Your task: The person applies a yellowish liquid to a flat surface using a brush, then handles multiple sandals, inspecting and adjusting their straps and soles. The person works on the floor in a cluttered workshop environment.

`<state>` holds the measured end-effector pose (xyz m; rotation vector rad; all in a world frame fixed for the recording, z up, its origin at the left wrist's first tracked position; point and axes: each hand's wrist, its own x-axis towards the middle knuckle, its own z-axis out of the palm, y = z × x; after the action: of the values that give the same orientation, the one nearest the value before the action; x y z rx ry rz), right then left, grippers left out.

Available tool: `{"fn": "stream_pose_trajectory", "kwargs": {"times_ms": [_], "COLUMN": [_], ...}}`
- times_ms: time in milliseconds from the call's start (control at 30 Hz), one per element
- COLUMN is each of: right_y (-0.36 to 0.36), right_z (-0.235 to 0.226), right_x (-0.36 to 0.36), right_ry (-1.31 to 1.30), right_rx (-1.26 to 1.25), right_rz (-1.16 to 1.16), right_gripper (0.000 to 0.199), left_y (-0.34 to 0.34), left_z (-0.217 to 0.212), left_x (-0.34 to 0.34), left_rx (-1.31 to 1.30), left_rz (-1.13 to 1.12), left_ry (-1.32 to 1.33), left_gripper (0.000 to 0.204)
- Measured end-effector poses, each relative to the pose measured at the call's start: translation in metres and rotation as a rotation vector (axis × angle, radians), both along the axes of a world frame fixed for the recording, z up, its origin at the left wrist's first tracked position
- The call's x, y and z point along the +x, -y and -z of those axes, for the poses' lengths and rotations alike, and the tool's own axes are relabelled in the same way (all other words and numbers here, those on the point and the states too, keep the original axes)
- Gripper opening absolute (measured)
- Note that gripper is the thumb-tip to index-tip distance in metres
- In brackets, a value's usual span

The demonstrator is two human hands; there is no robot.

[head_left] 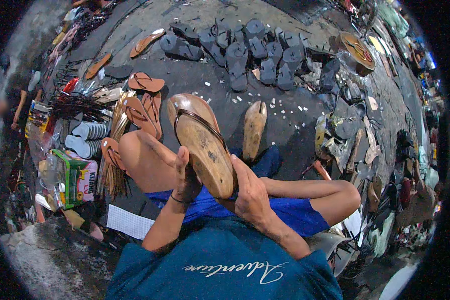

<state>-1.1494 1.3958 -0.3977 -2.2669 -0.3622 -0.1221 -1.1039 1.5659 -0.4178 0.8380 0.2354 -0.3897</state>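
A worn wooden shoe last point(210, 157) is tilted up in front of me, heel end toward my body. Round its front part runs a dark brown thong strap point(201, 118), with a tan sandal sole edge point(208, 106) showing behind the toe. My left hand point(186, 177) grips the last's left side near the heel, thumb pointing up and the other fingers mostly hidden. On the opposite side my right hand point(250, 192) is closed against the heel, its fingers along the edge. Beyond my right hand lies a second wooden last point(255, 129) on the floor.
Several brown sandals point(144, 111) lie at the left, near grey soles point(87, 137) and a green-and-white box point(77, 177). Many dark soles point(257, 52) are spread at the far side. Tools and scraps point(342, 130) crowd the right. White bits are scattered over the dark floor.
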Motion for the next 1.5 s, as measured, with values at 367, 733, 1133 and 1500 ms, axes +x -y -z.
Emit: {"fn": "stream_pose_trajectory", "kwargs": {"times_ms": [367,733,1133,1500], "right_y": [-0.004,0.010,0.018,0.035], "right_z": [-0.002,0.008,-0.024,-0.055], "right_x": [-0.059,-0.082,-0.033,-0.081], "right_ry": [-0.873,-1.264,-0.912,-0.920], "right_rx": [0.877,1.657,1.629,1.865], "right_rz": [0.162,-0.314,-0.018,0.436], "right_gripper": [0.040,0.039,0.095,0.091], "left_y": [-0.023,-0.023,0.017,0.020], "left_z": [-0.028,-0.073,-0.093,-0.066], "left_x": [-0.064,-0.071,-0.004,-0.067], "left_rx": [-0.124,-0.143,1.405,0.567], "left_rz": [0.266,0.287,0.362,0.714], "left_ry": [-0.073,-0.069,0.972,0.231], "left_gripper": [0.124,0.128,0.052,0.028]}}
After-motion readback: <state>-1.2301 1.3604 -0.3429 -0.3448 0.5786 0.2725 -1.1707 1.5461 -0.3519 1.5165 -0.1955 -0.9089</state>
